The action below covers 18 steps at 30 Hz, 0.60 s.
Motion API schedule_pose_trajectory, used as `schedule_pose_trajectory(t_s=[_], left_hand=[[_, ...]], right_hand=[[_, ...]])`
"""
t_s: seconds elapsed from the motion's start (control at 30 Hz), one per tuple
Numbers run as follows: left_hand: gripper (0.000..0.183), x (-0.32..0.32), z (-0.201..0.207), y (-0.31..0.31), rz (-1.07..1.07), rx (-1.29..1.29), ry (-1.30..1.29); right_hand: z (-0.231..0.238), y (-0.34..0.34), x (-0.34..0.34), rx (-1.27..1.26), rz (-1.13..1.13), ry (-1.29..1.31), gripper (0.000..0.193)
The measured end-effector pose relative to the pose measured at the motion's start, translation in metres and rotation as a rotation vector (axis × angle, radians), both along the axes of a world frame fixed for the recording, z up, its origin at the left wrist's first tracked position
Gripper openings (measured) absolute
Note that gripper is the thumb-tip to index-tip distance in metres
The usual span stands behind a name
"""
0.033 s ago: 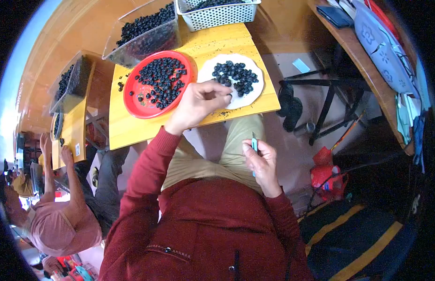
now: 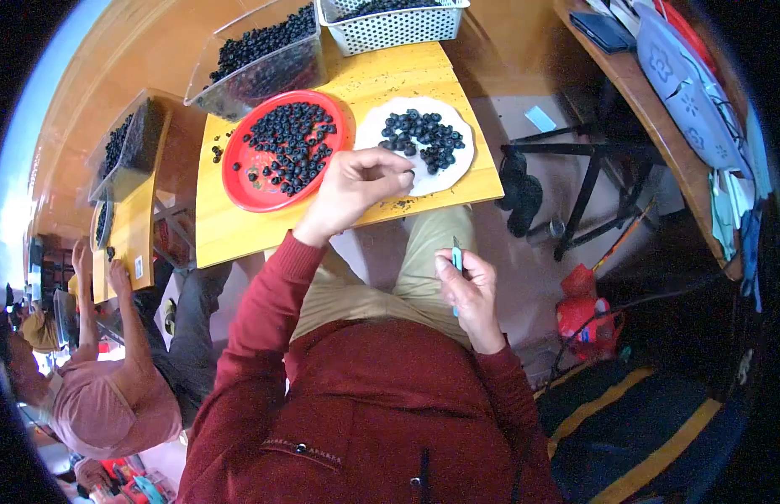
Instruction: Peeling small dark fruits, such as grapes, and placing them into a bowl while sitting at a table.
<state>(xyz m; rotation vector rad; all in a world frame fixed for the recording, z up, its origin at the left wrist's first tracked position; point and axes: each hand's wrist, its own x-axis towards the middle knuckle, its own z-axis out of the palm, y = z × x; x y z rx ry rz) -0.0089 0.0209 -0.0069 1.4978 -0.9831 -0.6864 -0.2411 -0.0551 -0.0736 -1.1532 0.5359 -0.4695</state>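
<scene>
My left hand (image 2: 356, 191) reaches over the near left rim of a white plate (image 2: 373, 126), its thumb and forefinger closed in a pinch. What lies between those fingertips, if anything, is too small to make out. Dark, round, blueberry-like pieces (image 2: 424, 134) sit in a loose group on that plate. Left of it, a red plate (image 2: 232, 189) carries many more of them. Low over my right thigh, away from the table, my right hand (image 2: 472, 294) grips a small knife (image 2: 456, 262) with a pale teal handle, blade pointing up.
Behind the plates stand a clear bin (image 2: 264, 71) of dark pieces and a white perforated basket (image 2: 390, 32). Crumbs litter the yellow table (image 2: 407, 71). At left another person (image 2: 113, 403) works at a second table (image 2: 125, 260). A black-legged stand (image 2: 592, 160) is at right.
</scene>
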Motion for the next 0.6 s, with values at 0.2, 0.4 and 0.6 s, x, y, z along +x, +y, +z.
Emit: schedule_pose_trajectory(t_s=[0.2, 0.4, 0.6], left_hand=[[0.016, -0.012, -0.008, 0.035, -0.001, -0.254, 0.634], [0.018, -0.014, -0.029, 0.058, 0.002, -0.396, 0.863], [0.022, -0.016, -0.029, 0.075, 0.026, -0.435, 0.927]], right_hand=[[0.010, 0.004, 0.011, -0.028, 0.012, 0.009, 0.014], [0.014, 0.014, 0.018, -0.102, 0.044, 0.018, 0.014], [0.021, 0.023, 0.025, -0.146, 0.049, 0.052, 0.012]])
